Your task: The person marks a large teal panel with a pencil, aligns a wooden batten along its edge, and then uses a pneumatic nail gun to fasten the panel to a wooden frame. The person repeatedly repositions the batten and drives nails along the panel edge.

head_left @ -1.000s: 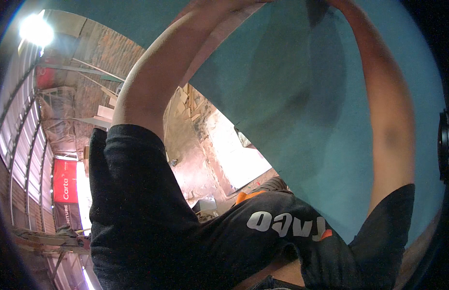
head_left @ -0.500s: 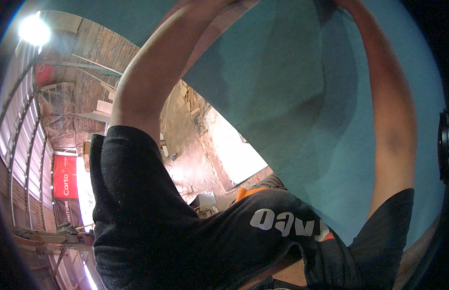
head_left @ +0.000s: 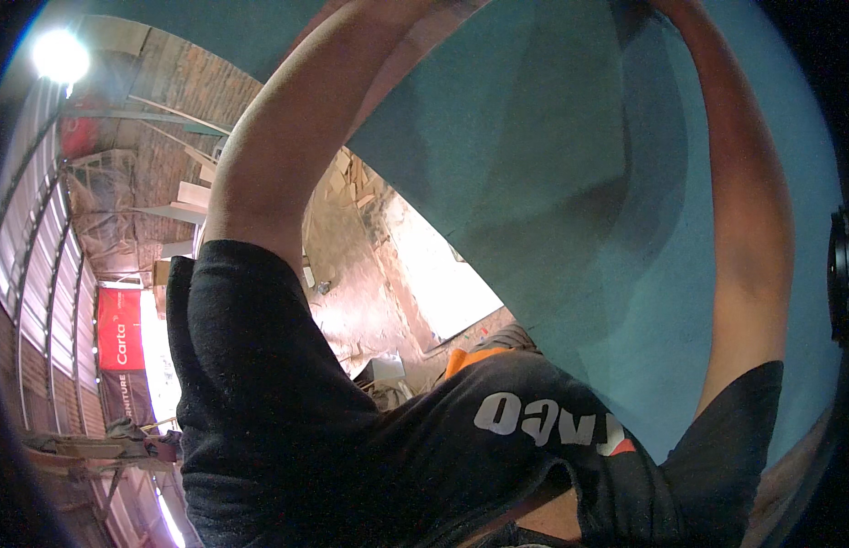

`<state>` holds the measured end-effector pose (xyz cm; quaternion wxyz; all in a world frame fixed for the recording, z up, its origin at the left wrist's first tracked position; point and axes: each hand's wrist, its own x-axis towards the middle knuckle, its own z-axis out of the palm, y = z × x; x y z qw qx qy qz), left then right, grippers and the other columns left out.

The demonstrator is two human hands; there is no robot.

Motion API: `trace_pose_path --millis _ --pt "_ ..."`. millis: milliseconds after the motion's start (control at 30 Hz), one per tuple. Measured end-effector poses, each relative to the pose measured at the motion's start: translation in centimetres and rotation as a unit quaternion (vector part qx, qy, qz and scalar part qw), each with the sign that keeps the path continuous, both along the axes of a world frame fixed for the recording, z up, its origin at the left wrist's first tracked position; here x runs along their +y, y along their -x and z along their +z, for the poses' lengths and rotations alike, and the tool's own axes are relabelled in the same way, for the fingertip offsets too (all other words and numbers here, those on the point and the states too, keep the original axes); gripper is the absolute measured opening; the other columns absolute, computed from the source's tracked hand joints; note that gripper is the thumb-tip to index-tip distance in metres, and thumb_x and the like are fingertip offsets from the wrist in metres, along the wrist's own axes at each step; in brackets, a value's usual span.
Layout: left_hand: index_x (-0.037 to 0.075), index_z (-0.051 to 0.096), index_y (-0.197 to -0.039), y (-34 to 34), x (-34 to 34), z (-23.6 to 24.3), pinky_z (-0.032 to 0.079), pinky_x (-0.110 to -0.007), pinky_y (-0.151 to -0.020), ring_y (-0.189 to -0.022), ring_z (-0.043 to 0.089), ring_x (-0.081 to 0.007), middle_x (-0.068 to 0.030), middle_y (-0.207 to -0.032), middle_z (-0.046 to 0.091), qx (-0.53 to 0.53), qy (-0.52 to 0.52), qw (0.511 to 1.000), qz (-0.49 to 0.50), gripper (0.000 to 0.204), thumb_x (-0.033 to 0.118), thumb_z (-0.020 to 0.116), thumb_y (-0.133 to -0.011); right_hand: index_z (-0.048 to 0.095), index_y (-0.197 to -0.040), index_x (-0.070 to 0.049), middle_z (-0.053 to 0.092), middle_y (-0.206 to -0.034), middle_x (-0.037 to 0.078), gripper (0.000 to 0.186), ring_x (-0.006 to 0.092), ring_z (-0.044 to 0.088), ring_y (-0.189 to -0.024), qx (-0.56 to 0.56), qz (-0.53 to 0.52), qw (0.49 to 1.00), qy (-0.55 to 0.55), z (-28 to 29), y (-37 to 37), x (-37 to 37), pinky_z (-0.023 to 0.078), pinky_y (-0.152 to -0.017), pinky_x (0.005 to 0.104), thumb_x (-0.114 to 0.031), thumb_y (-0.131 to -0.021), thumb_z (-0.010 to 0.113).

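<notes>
A large flat blue-green panel (head_left: 552,137) fills the upper middle and right, its straight edge running diagonally down toward my waist. My left forearm (head_left: 305,110) reaches up across the panel's edge and leaves the picture at the top. Over the panel's right part, my right forearm (head_left: 748,201) also stretches to the top edge. Both hands lie beyond the frame, so what they hold or touch is hidden. Shadows of my arms and body fall on the panel surface.
Below the panel's edge, wood scraps (head_left: 353,178) lie on a dusty floor (head_left: 351,283) beside a brightly lit patch. To the left are a brick wall (head_left: 191,82), a red banner (head_left: 120,329), and a glaring lamp (head_left: 61,57). A cluttered bench (head_left: 86,446) stands lower left.
The view has shifted slightly, with the background moving a little left. My right forearm sits slightly farther right; both arms keep nearly the same pose.
</notes>
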<state>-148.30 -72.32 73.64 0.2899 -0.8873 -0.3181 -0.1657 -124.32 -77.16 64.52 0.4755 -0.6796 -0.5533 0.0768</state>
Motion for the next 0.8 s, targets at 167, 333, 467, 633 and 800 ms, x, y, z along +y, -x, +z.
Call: trace_pose_path --millis 167,333,467,633,800 --pt "0.006 0.069 -0.139 -0.4 -1.2 0.3 0.044 -0.053 -0.113 -0.133 0.053 -0.0423 -0.0236 -0.138 0.059 0.005 0.006 1.000 0.018 0.095 0.067 0.086 -0.070 0.058 -0.154 -0.017 0.059 -0.154 0.018 0.073 0.0368 0.057 -0.141 -0.014 0.017 1.000 -0.018 0.2 0.1 -1.1 0.050 -0.115 0.0504 -0.052 -0.094 0.078" --pt "0.007 0.067 -0.138 -7.2 -5.9 2.6 0.043 -0.056 -0.113 -0.133 0.053 -0.0414 -0.0207 -0.141 0.059 -0.015 0.228 0.973 0.016 0.053 0.045 0.064 -0.101 0.064 -0.131 -0.001 0.066 -0.135 0.019 0.045 0.0329 0.065 -0.117 -0.198 -0.058 0.978 0.011 -4.7 -5.0 5.5 0.054 -0.100 0.0486 -0.039 -0.108 0.058" --pt "0.005 0.065 -0.140 1.1 0.1 0.8 0.042 -0.057 -0.115 -0.136 0.051 -0.0431 -0.0230 -0.146 0.056 0.008 0.025 0.998 -0.054 0.072 0.046 0.080 -0.083 0.063 -0.147 -0.025 0.051 -0.161 0.015 0.065 0.0407 0.059 -0.138 -0.004 -0.014 0.998 -0.061 -2.4 1.7 2.4 0.054 -0.111 0.0532 -0.053 -0.090 0.078" --pt "0.003 0.063 -0.142 0.4 1.3 0.3 0.040 -0.059 -0.117 -0.140 0.048 -0.0444 -0.0245 -0.152 0.052 0.008 -0.019 0.998 -0.060 0.095 0.047 0.096 -0.064 0.061 -0.150 -0.027 0.044 -0.167 0.015 0.073 0.0416 0.063 -0.135 0.045 -0.005 0.997 -0.059 -1.8 0.3 1.2 0.055 -0.108 0.0522 -0.054 -0.086 0.083" --pt "0.005 0.062 -0.145 -0.5 -0.2 -0.4 0.035 -0.058 -0.121 -0.146 0.041 -0.0423 -0.0214 -0.156 0.046 -0.012 0.032 0.999 -0.004 0.099 0.046 0.096 -0.062 0.062 -0.149 -0.027 0.043 -0.168 0.015 0.076 0.0418 0.066 -0.130 0.065 -0.008 0.997 -0.047 -2.0 0.0 -0.2 0.057 -0.105 0.0515 -0.053 -0.082 0.087"
